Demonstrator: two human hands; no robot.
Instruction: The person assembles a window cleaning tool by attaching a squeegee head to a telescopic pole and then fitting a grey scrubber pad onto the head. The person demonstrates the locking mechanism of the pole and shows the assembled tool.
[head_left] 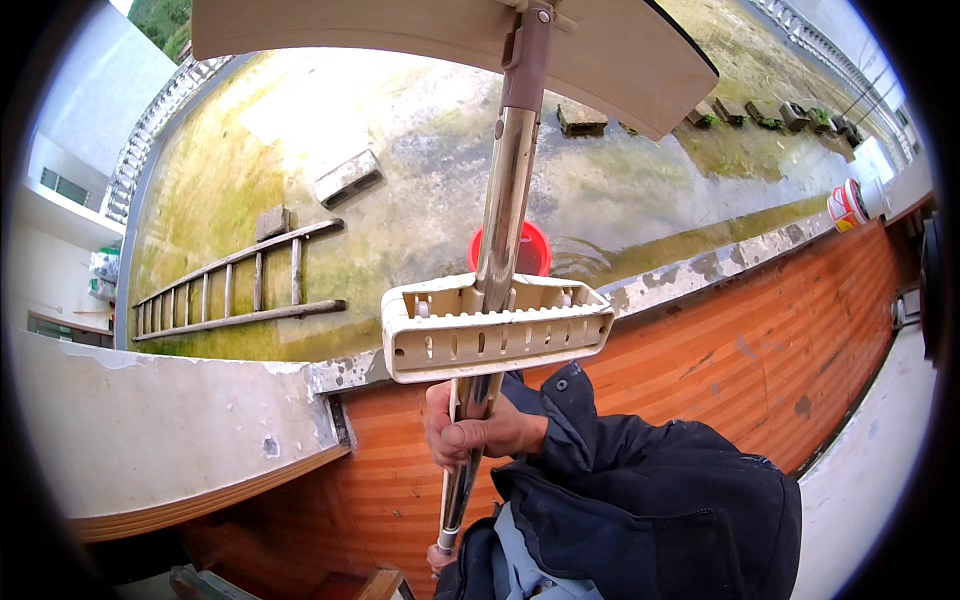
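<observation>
A long-handled flat mop stands before me, its chrome pole [510, 170] running from low in the view up to a broad beige mop head [380, 28] that the top edge cuts off. Partway along the pole sits a cream slotted plastic wringer [500, 345]. Just below that wringer, my right hand [480, 428] is wrapped round the pole, thumb across the front. Lower down, near the pole's end, my left hand [438, 560] grips it too, mostly hidden by the dark jacket. Beyond the wringer, a red bucket [535, 250] is partly covered by the pole.
Wet, mossy concrete [410, 230] lies past a low peeling ledge [690, 268]. A wooden ladder [240, 280] and a concrete block [348, 178] rest there at left. A white-and-red pail [848, 205] stands far right. Orange-brown striped flooring [740, 350] is on my side; a white wall [180, 420] at left.
</observation>
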